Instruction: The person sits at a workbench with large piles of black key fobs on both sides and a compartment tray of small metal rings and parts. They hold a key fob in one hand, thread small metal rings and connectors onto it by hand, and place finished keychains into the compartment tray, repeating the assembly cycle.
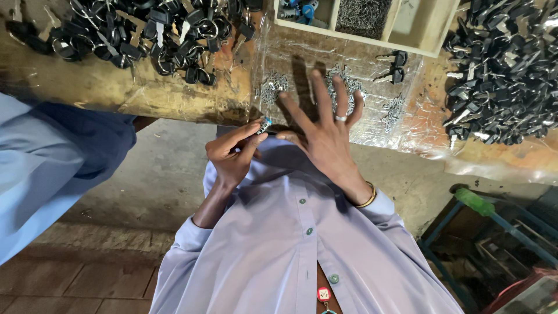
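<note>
My left hand (231, 153) pinches a small metal part (264, 125) between thumb and forefinger, close to the edge of the worn workbench (116, 87). My right hand (325, 131) is spread with the fingers apart, a ring on one finger and a gold bangle at the wrist; its forefinger tip nearly meets the small metal part. Beyond the fingers, small heaps of silver metal pieces (273, 86) lie on clear plastic sheeting (372, 125) over the bench. I wear a pale lilac buttoned shirt (290, 244).
Piles of black-headed keys lie at the back left (139, 32) and at the right (505, 75). A wooden compartment tray (372, 20) stands at the back. Another person's blue sleeve (52, 157) is at the left. A blue metal frame with a green handle (476, 203) stands low right.
</note>
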Motion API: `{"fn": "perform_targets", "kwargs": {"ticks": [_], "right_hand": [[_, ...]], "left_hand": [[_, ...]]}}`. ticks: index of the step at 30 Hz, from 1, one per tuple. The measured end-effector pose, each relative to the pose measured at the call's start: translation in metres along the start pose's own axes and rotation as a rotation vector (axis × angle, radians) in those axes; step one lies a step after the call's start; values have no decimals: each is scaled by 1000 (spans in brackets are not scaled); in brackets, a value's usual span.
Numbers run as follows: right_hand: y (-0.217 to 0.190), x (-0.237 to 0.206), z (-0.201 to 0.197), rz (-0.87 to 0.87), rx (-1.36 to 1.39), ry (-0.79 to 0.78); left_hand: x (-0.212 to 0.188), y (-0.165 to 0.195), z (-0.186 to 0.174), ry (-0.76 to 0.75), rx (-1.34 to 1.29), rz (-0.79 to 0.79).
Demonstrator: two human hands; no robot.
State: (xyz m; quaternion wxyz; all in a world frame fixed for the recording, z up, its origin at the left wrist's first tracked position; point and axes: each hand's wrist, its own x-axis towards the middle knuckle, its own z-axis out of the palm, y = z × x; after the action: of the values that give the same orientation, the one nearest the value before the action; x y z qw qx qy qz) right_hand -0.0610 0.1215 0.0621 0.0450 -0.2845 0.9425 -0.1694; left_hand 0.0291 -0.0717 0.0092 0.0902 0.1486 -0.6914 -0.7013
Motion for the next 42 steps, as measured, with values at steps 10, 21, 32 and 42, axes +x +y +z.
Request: {"fn": "perform_targets", "kwargs": {"ticks": [10, 21, 32, 42], "right_hand": [[4, -13, -2, 82, 67, -28], [3, -9, 7, 86, -12, -38], [5, -10, -2, 3, 21, -54], [53, -41, 1, -57, 454, 158]], "left_hand": [[-4, -3, 7, -13, -30, -26], [-6, -5, 10, 18, -43, 7], [-6, -6, 15, -2, -35, -12], [-3, -11, 43, -107, -53, -22]]}}
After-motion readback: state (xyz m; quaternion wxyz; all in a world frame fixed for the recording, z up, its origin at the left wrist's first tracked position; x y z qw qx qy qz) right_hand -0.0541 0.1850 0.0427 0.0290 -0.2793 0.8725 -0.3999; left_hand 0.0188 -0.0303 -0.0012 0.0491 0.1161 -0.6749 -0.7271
